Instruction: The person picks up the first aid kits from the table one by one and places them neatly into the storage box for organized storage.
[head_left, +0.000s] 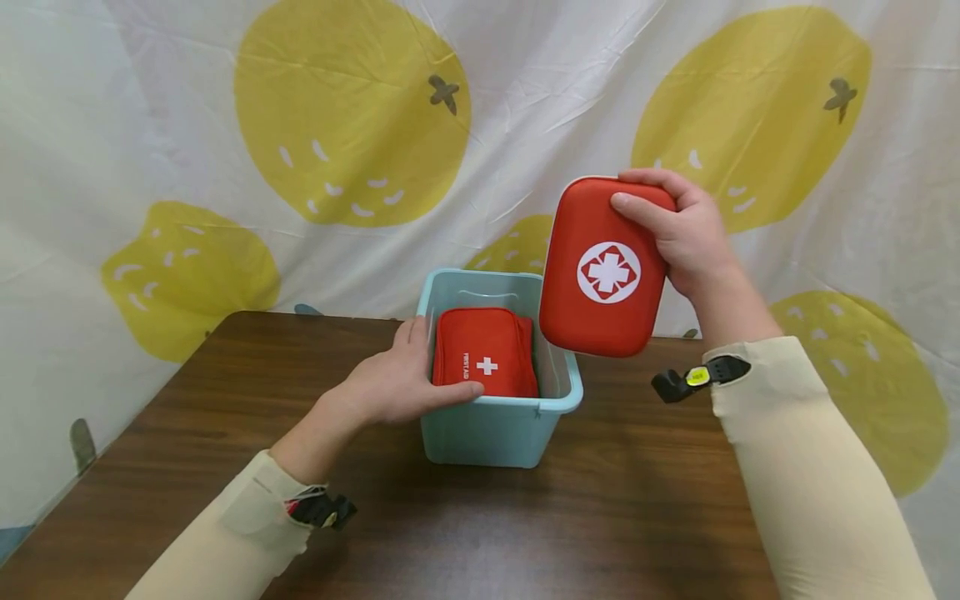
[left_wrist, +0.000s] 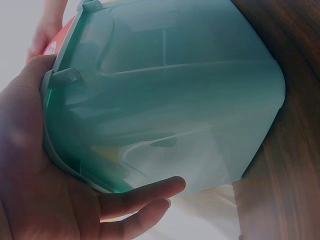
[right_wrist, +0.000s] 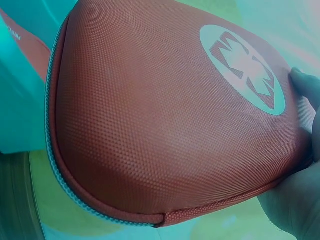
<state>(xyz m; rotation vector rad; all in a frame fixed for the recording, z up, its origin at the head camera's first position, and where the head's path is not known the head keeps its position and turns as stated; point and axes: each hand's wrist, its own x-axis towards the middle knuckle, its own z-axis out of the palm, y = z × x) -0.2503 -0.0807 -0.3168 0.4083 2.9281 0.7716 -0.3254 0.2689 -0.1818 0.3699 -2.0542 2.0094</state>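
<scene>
My right hand (head_left: 692,229) grips a red hard-shell first aid case (head_left: 600,312) by its upper right corner, thumb across the front. The case is raised beside and above the right part of a light blue plastic bin (head_left: 480,437). A white cross emblem and a zipper edge show on it in the right wrist view. Inside the bin lies a red first aid pouch (head_left: 480,346) with white print. My left hand (head_left: 397,375) rests on the bin's near left corner, its thumb along the front rim. In the left wrist view, straight fingers (left_wrist: 145,195) lie beside the bin's outer wall.
The bin stands on a dark brown wooden table (head_left: 360,517). Behind the table hangs a white cloth (head_left: 540,100) with large yellow fruit prints. Black straps with small devices sit on both wrists.
</scene>
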